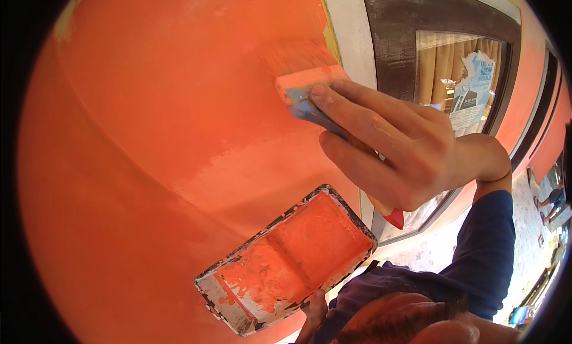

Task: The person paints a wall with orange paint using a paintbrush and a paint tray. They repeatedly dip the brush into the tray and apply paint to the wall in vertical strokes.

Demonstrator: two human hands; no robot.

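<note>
My right hand [397, 143] grips a flat paintbrush [308, 98], fingers on one side and thumb on the other. Orange paint coats the brush's ferrule, and its neck is smeared blue. Below my palm the handle's red-and-yellow end sticks out. The splayed bristles press against the orange wall [147, 89], close to the white door or window frame [353, 35]. Lower down, my left hand [316, 308] holds a paint tray [219, 295] by its near edge. Wet orange paint lies in the tray, and dried drips crust its rim. Much of my left hand is hidden.
A dark brown wooden frame [395, 49] surrounds a glass pane with a tan curtain [435, 71] and a torn poster [473, 93] bearing writing. A yellow strip [331, 35] borders the orange paint. Far right, another person's legs [547, 207] show above a pale floor [527, 241].
</note>
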